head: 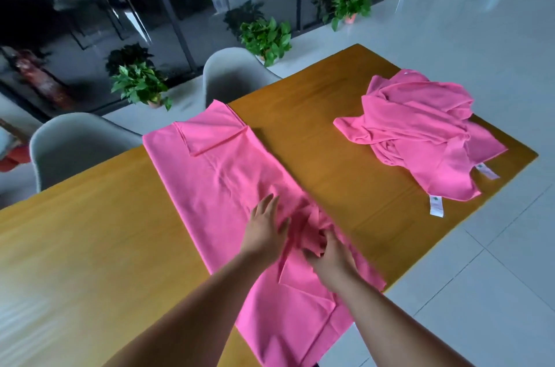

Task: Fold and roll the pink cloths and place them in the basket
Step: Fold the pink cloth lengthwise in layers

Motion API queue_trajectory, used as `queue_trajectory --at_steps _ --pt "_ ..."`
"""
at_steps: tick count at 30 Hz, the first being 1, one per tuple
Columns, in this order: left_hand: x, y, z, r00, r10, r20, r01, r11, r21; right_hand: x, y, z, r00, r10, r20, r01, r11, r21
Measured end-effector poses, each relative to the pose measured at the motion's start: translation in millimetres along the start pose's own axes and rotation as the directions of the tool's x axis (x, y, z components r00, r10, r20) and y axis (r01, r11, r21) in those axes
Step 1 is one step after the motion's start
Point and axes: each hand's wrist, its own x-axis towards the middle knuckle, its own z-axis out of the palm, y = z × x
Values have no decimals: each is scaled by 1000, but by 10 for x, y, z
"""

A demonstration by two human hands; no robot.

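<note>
Cloth: I see one pink cloth [216, 186] spread across the table [90, 231], bunched near its middle, far corner folded over.
Heap: crumpled pink cloths [420, 132] lie far right, well apart.
Beyond: grey chairs [234, 75], potted plants [265, 36].
Left hand [264, 228]: flat on the cloth, fingers straight.
Right hand [332, 255]: fingers curled, gripping the bunch.
</note>
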Motion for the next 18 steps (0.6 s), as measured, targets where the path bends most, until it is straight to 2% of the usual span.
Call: queue_trajectory --at_steps 2,4,9,14,16,18 --pt "-303 -9 80 1000 14 -19 -14 1000 -10 -113 37 25 1000 18 -7 -19 997 -78" --pt "-598 -1 110 998 46 -44 -47 999 -7 -220 0 3 999 25 -25 -27 997 -73" --pt "-1186 134 115 998 57 -10 -58 998 -14 -269 -96 -94 996 48 -75 -39 992 121" --pt "-1380 273 182 995 -95 9 95 995 6 -277 -56 -170 986 130 -100 -104 967 233" --pt "-1364 316 242 980 -197 7 197 977 -79 -223 63 -154 980 194 -55 -170 942 291" --pt "-1332 412 289 954 -301 4 295 933 -207 -121 218 -117 980 198 -7 -184 920 347"
